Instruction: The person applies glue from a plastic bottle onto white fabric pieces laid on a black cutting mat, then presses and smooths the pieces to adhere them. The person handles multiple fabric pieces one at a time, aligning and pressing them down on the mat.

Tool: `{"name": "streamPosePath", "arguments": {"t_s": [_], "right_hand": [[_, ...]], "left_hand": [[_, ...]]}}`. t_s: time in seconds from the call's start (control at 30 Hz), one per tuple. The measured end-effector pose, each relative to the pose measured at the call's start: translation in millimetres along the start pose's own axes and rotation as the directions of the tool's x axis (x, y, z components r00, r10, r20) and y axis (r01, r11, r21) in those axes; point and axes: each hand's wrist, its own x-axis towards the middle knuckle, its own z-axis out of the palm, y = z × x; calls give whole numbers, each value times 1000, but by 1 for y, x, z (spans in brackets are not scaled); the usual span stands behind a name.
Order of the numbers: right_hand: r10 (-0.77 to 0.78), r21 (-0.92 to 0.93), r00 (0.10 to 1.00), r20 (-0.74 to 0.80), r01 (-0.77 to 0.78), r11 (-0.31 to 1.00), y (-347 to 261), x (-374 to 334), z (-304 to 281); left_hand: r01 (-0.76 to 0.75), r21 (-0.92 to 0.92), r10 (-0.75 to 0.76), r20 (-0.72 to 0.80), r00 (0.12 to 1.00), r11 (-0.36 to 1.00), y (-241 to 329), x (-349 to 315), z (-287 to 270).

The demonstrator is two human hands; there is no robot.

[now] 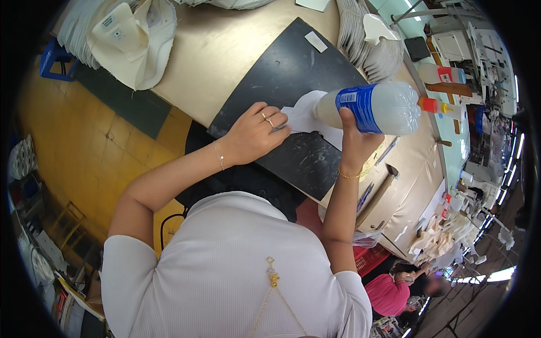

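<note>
My right hand (358, 143) grips a clear plastic bottle (394, 108) with a blue label and whitish contents. The bottle is tipped on its side, its narrow end toward a flat white piece (304, 115) on a dark board (270, 73). I cannot tell whether that piece is paper or cloth. My left hand (259, 132) has its fingers bent and closed at the left edge of the white piece. Its thumb is mostly hidden. The bottle covers part of the white piece.
Stacks of white cut pieces (135, 45) lie at the far left, with more stacks (366, 45) beyond the board. A hammer (393, 170) and pens (365, 197) lie to the right. A red-labelled bottle (442, 73) stands farther off. A person in pink (389, 294) is at lower right.
</note>
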Motion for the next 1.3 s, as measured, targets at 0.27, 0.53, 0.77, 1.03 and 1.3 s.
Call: {"name": "streamPosePath", "arguments": {"t_s": [0.27,0.53,0.77,1.03,1.3], "right_hand": [[19,300,997,69,-39,953,-10,-36,13],[-29,332,979,201,-40,943,-20,-47,30],[170,653,983,73,-176,737,-6,-26,14],[-39,311,997,-71,60,949,13,-57,-10],[-27,403,996,89,-11,915,-1,-77,22]], "left_hand": [[60,-40,-60,-10,998,997,-1,-6,-6],[149,-10,-148,36,988,989,9,-27,-27],[160,-59,-157,51,986,985,16,-37,-27],[173,-99,-165,78,983,980,19,-36,-20],[318,-365,-336,15,942,875,13,-36,-27]]}}
